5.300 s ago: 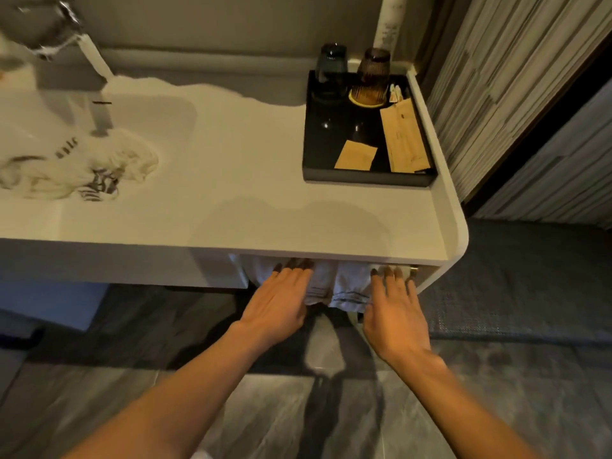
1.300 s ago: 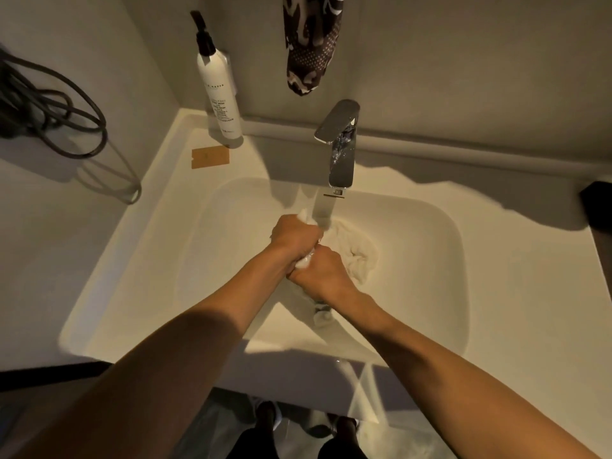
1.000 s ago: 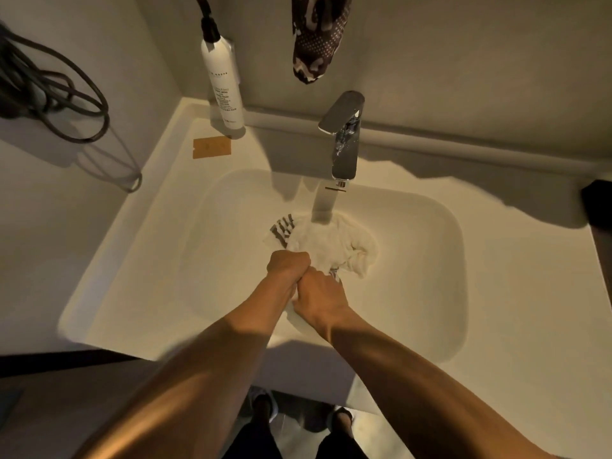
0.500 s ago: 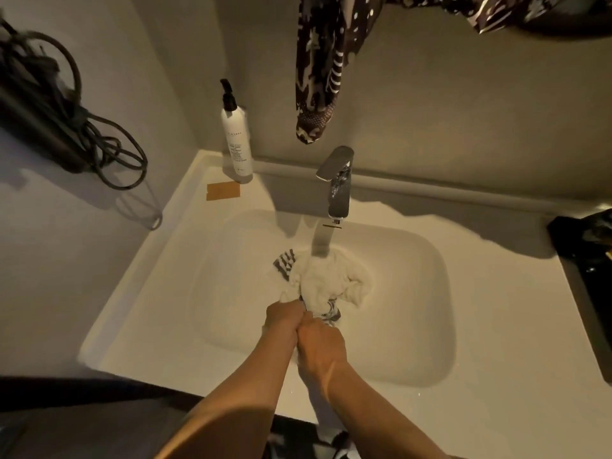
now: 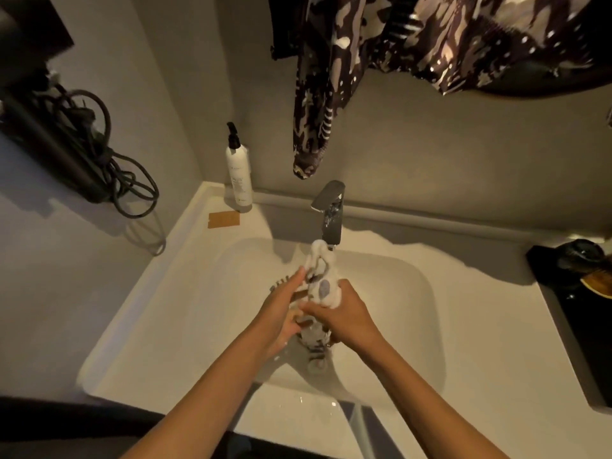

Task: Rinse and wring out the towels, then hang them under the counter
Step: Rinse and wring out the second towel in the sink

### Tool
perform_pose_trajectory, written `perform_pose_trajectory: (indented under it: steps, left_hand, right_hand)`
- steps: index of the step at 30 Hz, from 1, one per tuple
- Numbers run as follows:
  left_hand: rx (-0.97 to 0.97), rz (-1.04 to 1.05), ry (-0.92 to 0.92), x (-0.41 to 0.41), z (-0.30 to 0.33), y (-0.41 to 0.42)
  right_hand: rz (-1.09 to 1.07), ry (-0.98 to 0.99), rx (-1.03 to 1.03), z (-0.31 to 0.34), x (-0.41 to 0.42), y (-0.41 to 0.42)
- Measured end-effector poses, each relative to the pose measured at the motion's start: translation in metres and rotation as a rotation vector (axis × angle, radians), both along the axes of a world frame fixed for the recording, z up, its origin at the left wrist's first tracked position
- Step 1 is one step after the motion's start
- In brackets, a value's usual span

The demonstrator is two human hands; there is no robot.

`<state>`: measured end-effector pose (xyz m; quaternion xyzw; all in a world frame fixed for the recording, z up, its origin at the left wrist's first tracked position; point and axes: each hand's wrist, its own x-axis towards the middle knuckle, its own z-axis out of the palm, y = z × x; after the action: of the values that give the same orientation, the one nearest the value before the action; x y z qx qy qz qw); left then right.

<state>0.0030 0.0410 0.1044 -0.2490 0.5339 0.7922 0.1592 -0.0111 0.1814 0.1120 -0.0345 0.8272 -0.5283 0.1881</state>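
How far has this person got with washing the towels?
Part way. Both the left hand and the right hand grip a twisted white towel over the sink, just below the faucet, so wringing is in hand. Whether rinsing is finished cannot be told. Hanging it under the counter is left; that spot is out of view.

A single wide-angle camera on the person's head looks forward and steeply down into the white sink, close enough that both forearms enter from the bottom edge. The faucet stands near the middle, the grey wall fills the top, and straight lines bow toward the edges.
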Motion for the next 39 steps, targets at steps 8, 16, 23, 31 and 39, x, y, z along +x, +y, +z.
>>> perform_pose_trajectory:
  steps: [8, 16, 23, 31, 39]
  left_hand:
    - [-0.431, 0.029, 0.212, -0.005, 0.048, 0.023]
    - [-0.407, 0.312, 0.236, -0.016, 0.086, 0.043]
    - [-0.697, 0.306, 0.65, -0.032, 0.175, 0.024]
    - [-0.921, -0.008, 0.926, -0.043, 0.245, 0.038]
    - [-1.032, -0.068, 0.6, -0.066, 0.221, -0.04]
  right_hand:
    - [0.107, -0.062, -0.3, 0.033, -0.009, 0.041]
    - [0.008, -0.272, -0.644, 0.05, -0.026, 0.061]
    - [-0.186, -0.215, -0.565, 0.114, -0.047, 0.089]
    - [0.154, 0.42, -0.083, 0.161, -0.045, 0.07]
    - [0.037, 0.25, -0.451, 0.147, -0.047, 0.062]
